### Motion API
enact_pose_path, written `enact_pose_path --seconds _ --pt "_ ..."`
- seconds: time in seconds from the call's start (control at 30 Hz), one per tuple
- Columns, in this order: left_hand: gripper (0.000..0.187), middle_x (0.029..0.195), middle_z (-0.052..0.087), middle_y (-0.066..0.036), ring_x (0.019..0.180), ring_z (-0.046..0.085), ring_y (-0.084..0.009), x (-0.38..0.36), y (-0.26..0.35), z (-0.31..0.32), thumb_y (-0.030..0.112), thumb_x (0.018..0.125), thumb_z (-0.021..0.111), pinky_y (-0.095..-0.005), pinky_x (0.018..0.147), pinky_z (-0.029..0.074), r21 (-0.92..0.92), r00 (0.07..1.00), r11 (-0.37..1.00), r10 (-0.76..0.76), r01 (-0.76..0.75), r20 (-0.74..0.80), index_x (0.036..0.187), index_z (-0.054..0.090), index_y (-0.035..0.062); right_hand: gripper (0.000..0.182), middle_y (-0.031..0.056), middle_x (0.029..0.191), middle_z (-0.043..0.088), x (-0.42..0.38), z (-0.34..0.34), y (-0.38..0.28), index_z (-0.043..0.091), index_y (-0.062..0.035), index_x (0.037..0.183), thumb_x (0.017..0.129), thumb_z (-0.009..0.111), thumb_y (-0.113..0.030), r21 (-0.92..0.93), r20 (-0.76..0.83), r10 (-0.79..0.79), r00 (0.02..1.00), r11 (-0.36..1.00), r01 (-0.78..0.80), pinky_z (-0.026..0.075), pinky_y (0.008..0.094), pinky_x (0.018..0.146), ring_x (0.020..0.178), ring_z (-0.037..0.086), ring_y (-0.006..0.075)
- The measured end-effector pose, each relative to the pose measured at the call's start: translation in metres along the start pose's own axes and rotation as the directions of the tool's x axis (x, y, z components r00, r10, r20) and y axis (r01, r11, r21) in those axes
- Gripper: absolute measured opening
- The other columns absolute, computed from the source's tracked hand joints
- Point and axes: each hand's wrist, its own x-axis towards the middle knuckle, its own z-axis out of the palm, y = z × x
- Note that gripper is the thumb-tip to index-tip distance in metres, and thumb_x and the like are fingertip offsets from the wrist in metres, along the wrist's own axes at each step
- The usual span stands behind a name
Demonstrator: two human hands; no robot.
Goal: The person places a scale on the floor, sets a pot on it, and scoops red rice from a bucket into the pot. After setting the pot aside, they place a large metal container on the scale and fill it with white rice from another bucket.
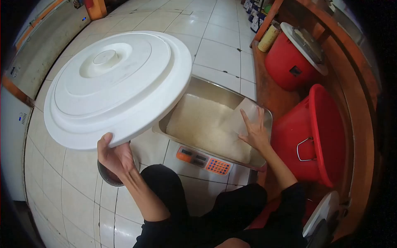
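A large white round lid (pixel 124 99) with a raised knob is gripped at its near rim by my left hand (pixel 118 159), thumb on top and fingers below. It is tilted and raised over the floor, overlapping the left end of a rectangular metal tray (pixel 215 84). Pale, fine-grained material (pixel 202 122) covers the tray's bottom. At the tray's right end, my right hand (pixel 256 134) has its fingers spread against a flat, whitish, slightly see-through piece (pixel 243 110) slanting into the grains. Under the tray is a digital scale with an orange keypad (pixel 218 166).
Red tubs (pixel 308 136) stand along the right on an orange wooden shelf (pixel 264 74); a farther red tub (pixel 285 62) carries a white lid. A dark-rimmed bowl (pixel 108 177) sits below my left hand. White appliances (pixel 14 120) line the left side. The floor (pixel 70 190) is tiled.
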Motion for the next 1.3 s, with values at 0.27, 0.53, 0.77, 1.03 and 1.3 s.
enact_pose_path --seconds 0.27,0.53,0.77,1.03,1.3 --pt "0.053 0.118 0.039 -0.023 0.112 0.038 -0.0327 -0.002 -0.005 0.006 -0.002 0.064 0.052 -0.0455 0.099 0.03 0.031 0.999 0.999 0.029 -0.03 0.042 0.113 0.035 -0.0148 0.08 0.0302 0.129 0.024 0.035 -0.074 0.001 0.035 -0.0171 0.131 0.061 0.072 -0.027 0.056 -0.239 0.063 0.969 0.997 -0.051 0.044 0.0435 0.085 0.119 0.025 0.0476" --pt "0.063 0.126 0.036 -0.019 0.117 0.035 -0.0304 0.017 0.002 -0.022 -0.001 0.064 0.053 -0.0415 0.101 0.027 0.097 0.996 0.994 0.041 -0.049 0.084 0.122 0.031 -0.011 0.058 0.0058 0.119 0.048 0.01 -0.272 0.109 0.046 -0.0098 0.12 0.08 0.044 -0.053 0.848 0.094 0.485 0.869 0.419 -0.325 0.049 0.0371 0.077 0.104 0.049 0.0242" --pt "0.049 0.12 0.041 -0.024 0.112 0.039 -0.0314 0.05 0.007 -0.058 -0.002 0.072 0.054 -0.0414 0.1 0.029 0.002 0.989 1.0 -0.018 0.017 0.145 0.115 0.034 -0.0165 0.068 0.0101 0.125 0.042 -0.164 -0.308 0.248 0.037 -0.0077 0.127 0.078 0.046 -0.053 0.592 -0.148 0.737 0.659 0.6 -0.538 0.034 0.0375 0.095 0.117 0.038 0.0236" --pt "0.044 0.115 0.042 -0.025 0.108 0.042 -0.0313 0.041 0.009 -0.042 -0.001 0.073 0.055 -0.0405 0.098 0.034 0.03 0.993 0.999 -0.025 0.022 0.112 0.11 0.037 -0.0157 0.059 0.0075 0.134 0.03 -0.21 -0.11 0.378 0.029 -0.0032 0.13 0.083 0.047 -0.034 -0.296 -0.015 0.985 0.169 0.157 -0.942 0.025 0.0338 0.1 0.12 0.032 0.0169" --pt "0.041 0.113 0.043 -0.024 0.107 0.042 -0.0305 0.036 0.022 -0.038 0.0 0.075 0.054 -0.0404 0.097 0.034 0.077 0.995 0.997 -0.013 0.005 0.101 0.109 0.038 -0.0158 0.042 0.0049 0.115 0.043 -0.219 -0.075 0.311 0.042 -0.0085 0.114 0.081 0.048 -0.033 0.269 0.783 0.449 0.429 0.378 -0.886 0.034 0.0299 0.087 0.105 0.041 0.0142"
